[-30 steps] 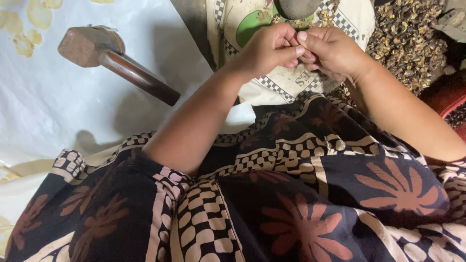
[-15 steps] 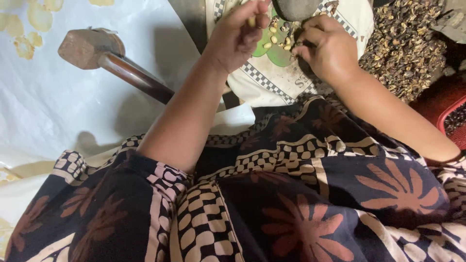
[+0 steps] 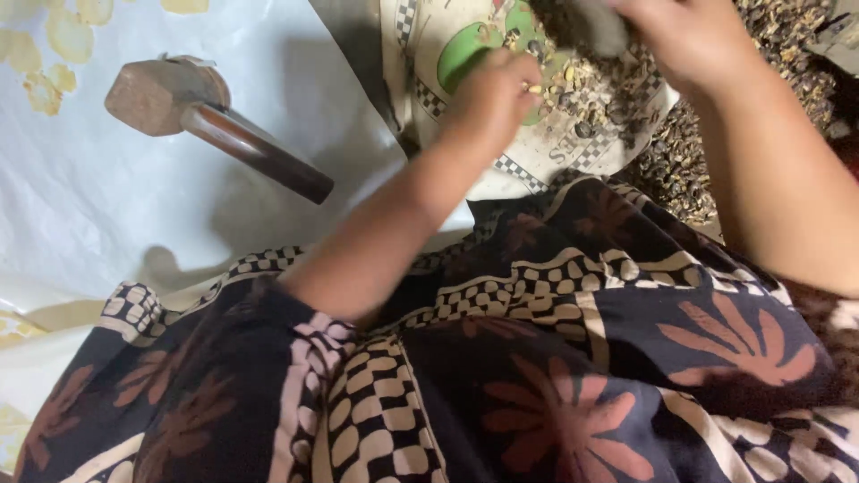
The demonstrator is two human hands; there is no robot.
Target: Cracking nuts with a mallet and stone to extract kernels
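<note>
Since half a second ago, left hand (image 3: pixel 490 94) dropped onto the kernels (image 3: pixel 573 85) on the far printed sack (image 3: pixel 523 156), grip pinched on one, while right hand (image 3: pixel 689 36) gripped the stone (image 3: pixel 601 27); shells (image 3: pixel 680 152) remained unsorted.

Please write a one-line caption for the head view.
Left hand reaches into shelled kernels on a printed sack; wooden mallet lies aside.

Lying left on the sheet (image 3: pixel 107 197): mallet (image 3: pixel 206 116). Sitting right of it: printed sack (image 3: pixel 528 143), kernels (image 3: pixel 573 85) on top, shell heap (image 3: pixel 778 54) beyond.
</note>
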